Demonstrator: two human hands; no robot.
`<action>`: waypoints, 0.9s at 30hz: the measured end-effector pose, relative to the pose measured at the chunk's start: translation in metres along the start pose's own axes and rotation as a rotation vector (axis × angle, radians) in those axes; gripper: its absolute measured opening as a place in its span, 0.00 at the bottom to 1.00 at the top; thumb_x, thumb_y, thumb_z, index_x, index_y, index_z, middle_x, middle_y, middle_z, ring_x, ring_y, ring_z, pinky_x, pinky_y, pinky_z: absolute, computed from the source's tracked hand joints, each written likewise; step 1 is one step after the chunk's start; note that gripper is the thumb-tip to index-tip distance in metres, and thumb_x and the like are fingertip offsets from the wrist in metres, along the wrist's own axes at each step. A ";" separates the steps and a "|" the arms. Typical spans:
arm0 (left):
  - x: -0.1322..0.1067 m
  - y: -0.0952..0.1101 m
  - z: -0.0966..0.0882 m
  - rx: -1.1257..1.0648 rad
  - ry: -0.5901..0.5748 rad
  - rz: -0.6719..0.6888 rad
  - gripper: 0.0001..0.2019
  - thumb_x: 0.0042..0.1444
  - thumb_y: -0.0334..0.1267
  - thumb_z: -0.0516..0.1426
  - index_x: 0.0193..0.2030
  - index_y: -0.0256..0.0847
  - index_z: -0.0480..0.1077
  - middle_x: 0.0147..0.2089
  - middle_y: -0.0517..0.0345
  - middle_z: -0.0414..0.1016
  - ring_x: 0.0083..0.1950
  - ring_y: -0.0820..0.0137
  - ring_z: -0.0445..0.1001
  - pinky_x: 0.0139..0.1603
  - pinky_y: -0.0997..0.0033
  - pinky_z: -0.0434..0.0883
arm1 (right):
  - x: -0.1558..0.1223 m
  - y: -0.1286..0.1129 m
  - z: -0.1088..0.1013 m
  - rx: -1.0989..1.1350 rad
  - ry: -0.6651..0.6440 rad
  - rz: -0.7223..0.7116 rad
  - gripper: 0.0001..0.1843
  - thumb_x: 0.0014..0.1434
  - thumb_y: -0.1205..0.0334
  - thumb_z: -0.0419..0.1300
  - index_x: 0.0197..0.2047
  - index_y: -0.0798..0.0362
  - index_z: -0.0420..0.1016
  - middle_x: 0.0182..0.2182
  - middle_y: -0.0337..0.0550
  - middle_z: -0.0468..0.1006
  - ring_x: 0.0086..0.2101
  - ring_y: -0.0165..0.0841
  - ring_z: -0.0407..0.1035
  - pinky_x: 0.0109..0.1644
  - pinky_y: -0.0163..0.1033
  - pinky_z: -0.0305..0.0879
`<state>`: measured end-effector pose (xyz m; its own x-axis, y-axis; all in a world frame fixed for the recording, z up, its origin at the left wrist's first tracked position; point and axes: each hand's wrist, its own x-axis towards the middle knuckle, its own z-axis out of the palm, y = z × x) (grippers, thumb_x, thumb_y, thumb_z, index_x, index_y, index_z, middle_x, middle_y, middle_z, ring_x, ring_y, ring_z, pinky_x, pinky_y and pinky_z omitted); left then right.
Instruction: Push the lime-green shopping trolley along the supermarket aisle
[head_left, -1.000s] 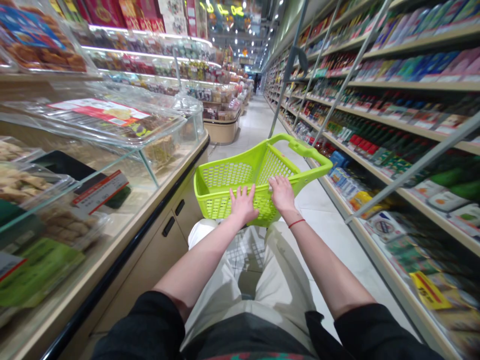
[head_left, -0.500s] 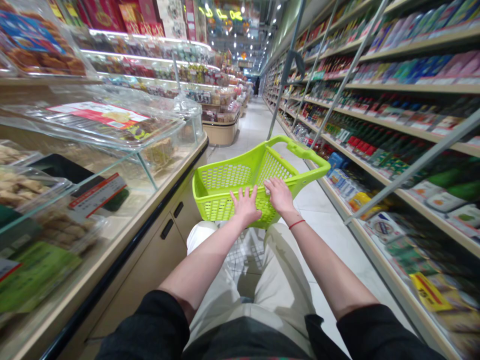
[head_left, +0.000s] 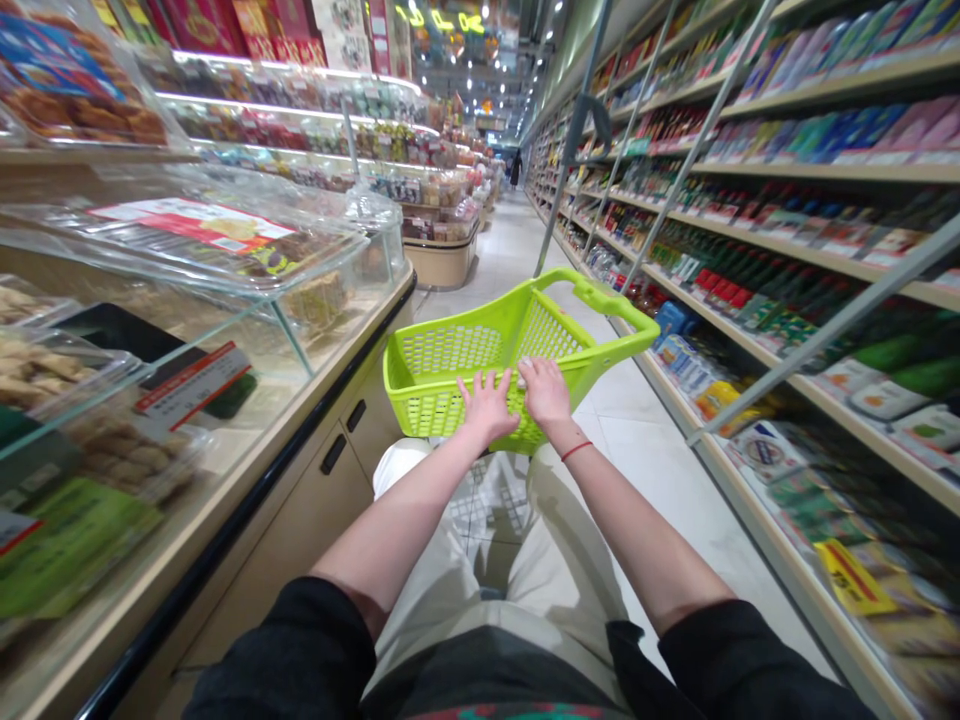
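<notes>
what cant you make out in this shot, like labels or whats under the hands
Head view, the only one:
- Part of the basket: hidden under the left hand and right hand.
- Yellow shelf tag: print blurred.
- Red-edged sign in the glass case: print too small and slanted to read.
- Far person: too small for detail.
- Shelf goods at right: blurred, brands unreadable.

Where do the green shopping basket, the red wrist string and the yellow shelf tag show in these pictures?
Lime-green plastic shopping basket (head_left: pixel 450 355): head view, on its mesh side wall.
Red wrist string (head_left: pixel 576 451): head view, on the string's middle.
Yellow shelf tag (head_left: pixel 851 577): head view, on the tag's middle.
</notes>
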<state>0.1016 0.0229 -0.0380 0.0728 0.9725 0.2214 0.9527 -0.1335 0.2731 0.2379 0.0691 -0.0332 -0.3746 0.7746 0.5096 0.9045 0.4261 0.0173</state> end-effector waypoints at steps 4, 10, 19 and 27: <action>-0.001 -0.001 0.000 0.002 -0.003 0.005 0.43 0.53 0.48 0.58 0.75 0.46 0.50 0.74 0.44 0.56 0.75 0.44 0.49 0.72 0.27 0.39 | -0.001 0.011 -0.003 0.002 -0.031 -0.029 0.26 0.63 0.74 0.51 0.63 0.54 0.71 0.62 0.51 0.72 0.63 0.41 0.61 0.71 0.49 0.48; -0.001 -0.001 -0.003 0.002 -0.046 -0.011 0.44 0.53 0.49 0.58 0.76 0.49 0.47 0.75 0.47 0.53 0.77 0.47 0.46 0.73 0.30 0.36 | 0.002 0.054 -0.014 -0.041 0.050 -0.008 0.23 0.64 0.72 0.50 0.58 0.54 0.75 0.57 0.52 0.76 0.58 0.44 0.65 0.70 0.52 0.50; 0.003 0.002 -0.002 0.001 -0.049 -0.012 0.44 0.52 0.51 0.58 0.75 0.48 0.48 0.74 0.45 0.54 0.76 0.46 0.46 0.73 0.30 0.35 | 0.002 0.064 -0.014 -0.093 0.103 -0.060 0.19 0.63 0.70 0.51 0.53 0.54 0.77 0.44 0.52 0.78 0.47 0.44 0.67 0.64 0.48 0.56; 0.010 0.016 -0.003 -0.008 -0.096 0.062 0.48 0.52 0.50 0.59 0.77 0.47 0.42 0.78 0.48 0.47 0.78 0.42 0.39 0.70 0.24 0.32 | 0.000 0.048 -0.018 -0.135 0.092 -0.005 0.20 0.63 0.69 0.52 0.56 0.56 0.76 0.44 0.54 0.78 0.49 0.45 0.67 0.66 0.51 0.53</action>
<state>0.1168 0.0297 -0.0287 0.1600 0.9760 0.1477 0.9430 -0.1954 0.2696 0.2855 0.0811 -0.0169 -0.3644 0.7239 0.5859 0.9242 0.3581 0.1324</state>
